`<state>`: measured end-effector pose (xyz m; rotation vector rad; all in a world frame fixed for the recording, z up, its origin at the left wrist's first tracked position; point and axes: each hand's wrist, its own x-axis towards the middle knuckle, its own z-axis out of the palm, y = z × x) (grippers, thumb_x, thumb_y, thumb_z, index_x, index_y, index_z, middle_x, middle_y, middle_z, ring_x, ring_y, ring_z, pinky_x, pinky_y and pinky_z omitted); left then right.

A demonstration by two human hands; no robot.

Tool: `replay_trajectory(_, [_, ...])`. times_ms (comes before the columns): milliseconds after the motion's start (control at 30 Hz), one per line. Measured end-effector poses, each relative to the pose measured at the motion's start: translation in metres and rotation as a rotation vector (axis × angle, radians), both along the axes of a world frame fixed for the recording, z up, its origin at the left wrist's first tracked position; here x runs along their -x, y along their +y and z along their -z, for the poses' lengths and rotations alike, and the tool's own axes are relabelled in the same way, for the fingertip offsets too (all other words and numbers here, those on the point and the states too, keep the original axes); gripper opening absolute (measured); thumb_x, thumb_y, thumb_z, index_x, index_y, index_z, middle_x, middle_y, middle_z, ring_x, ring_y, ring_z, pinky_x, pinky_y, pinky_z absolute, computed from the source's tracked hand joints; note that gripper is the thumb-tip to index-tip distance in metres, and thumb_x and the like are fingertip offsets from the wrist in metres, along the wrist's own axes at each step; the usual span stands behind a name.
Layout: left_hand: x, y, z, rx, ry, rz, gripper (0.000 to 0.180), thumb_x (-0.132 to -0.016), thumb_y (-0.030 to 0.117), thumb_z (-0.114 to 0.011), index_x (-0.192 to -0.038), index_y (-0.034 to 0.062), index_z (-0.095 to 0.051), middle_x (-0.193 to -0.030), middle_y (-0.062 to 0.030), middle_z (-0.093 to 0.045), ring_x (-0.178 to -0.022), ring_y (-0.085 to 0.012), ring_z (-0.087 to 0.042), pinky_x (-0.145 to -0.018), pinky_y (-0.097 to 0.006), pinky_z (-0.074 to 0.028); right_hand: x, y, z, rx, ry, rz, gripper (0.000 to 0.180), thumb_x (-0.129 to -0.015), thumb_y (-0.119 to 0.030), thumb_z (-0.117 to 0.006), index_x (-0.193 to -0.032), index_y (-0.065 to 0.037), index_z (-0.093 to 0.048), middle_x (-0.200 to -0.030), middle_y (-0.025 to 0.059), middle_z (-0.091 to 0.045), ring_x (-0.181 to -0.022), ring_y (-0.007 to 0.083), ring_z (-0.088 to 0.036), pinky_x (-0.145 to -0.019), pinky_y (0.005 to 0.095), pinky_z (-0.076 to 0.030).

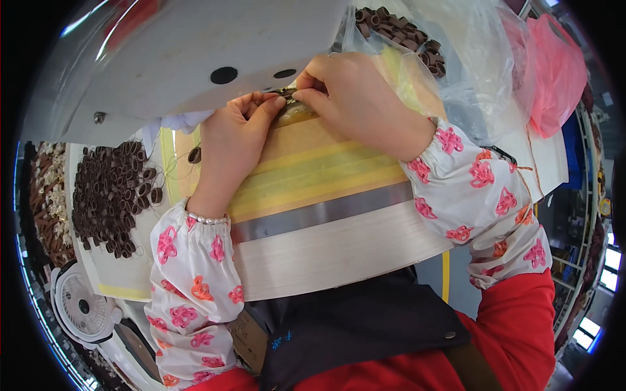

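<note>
At the far left a white fan (83, 305) is sitting low beside the table (339, 251), and above it a heap of brown loops (112, 195) is lying on a white sheet. A single loop (194, 155) is resting apart from the heap, just beside the left wrist.

The left hand (229, 140) is reaching up from a flowered sleeve (189, 287) with a pearl bracelet (207, 219) at the wrist. Its fingers (267, 105) are curling together, pinching a small dark piece (287, 93) right under the edge of the white machine head (195, 52). The piece is lying on the tan and yellow taped table top, just below the machine's two dark holes, and most of it is hidden by fingertips.

The right hand (352, 98) is coming in from the other side, its fingers (312, 96) pressing together on the same piece, touching the left fingertips. Both hands are gripping it between them.

A grey metal strip (339, 207) is running across the table below the hands. Behind the right hand a clear bag (456, 58) is holding more brown loops (399, 29). Farther right a pink bag (557, 72) is bulging beside it. The right forearm is wearing a matching flowered sleeve (482, 195) over red cloth.
</note>
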<state>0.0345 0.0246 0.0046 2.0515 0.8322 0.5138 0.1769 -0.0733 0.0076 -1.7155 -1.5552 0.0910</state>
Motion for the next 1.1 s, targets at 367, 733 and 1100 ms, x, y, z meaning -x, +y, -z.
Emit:
replay_trajectory(367, [0.001,0.000,-0.002,-0.018,0.017,0.005,0.024,-0.080,0.023,-0.064,-0.080,-0.0015,-0.065,-0.050,0.0024,-0.049,-0.047,-0.0033,-0.039,-0.045,-0.021,-0.033,0.000,0.001,-0.002,0.034,0.005,0.016,0.011,-0.071,-0.010,-0.061,-0.067,-0.001,-0.057,-0.064,0.0154,-0.059,-0.063,0.0328,-0.058,-0.057,0.0401,-0.046])
replay_trajectory(733, [0.003,0.006,0.007,0.029,-0.040,-0.023,0.023,-0.080,0.022,-0.064,-0.078,-0.0012,-0.064,-0.051,0.0034,-0.049,-0.048,-0.0023,-0.041,-0.048,-0.020,-0.034,0.001,0.005,0.001,0.032,0.000,0.029,0.012,-0.071,-0.009,-0.063,-0.071,0.003,-0.059,-0.063,0.0148,-0.059,-0.058,0.0275,-0.059,-0.055,0.0340,-0.046])
replay_trajectory(1100, [0.004,0.007,0.008,0.072,-0.051,-0.027,0.022,-0.079,0.022,-0.065,-0.078,-0.0004,-0.064,-0.051,0.0027,-0.052,-0.047,-0.0020,-0.040,-0.045,-0.020,-0.033,0.000,0.008,0.006,0.033,0.005,0.008,0.015,-0.070,-0.013,-0.063,-0.065,-0.001,-0.057,-0.064,0.0155,-0.058,-0.064,0.0332,-0.058,-0.059,0.0405,-0.046])
